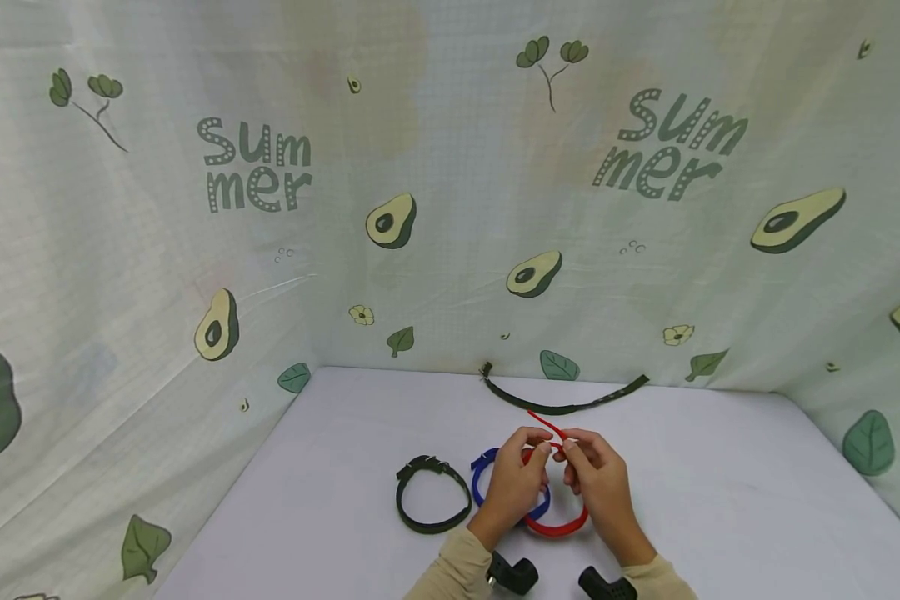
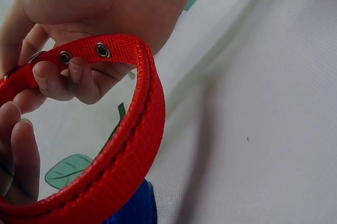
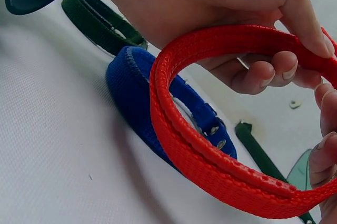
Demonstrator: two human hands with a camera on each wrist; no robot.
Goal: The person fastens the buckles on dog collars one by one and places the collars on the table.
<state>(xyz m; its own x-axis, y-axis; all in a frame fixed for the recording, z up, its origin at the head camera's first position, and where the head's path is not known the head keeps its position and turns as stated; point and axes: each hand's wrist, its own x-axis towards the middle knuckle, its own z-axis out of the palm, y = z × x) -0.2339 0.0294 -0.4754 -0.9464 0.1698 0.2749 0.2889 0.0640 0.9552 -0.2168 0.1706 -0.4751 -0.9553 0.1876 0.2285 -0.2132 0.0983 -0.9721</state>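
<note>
While both hands meet above the counter [image 1: 720, 500], the left hand [image 1: 516, 483] and right hand [image 1: 600, 483] each pinch the red collar [image 1: 562, 527], fingers curled, just right of the blue collar [image 1: 483, 468].

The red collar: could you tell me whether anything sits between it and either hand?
Nothing visible does. Both the left hand and the right hand already pinch the red collar directly at its strap end; the blue collar lies just beside it.
</note>
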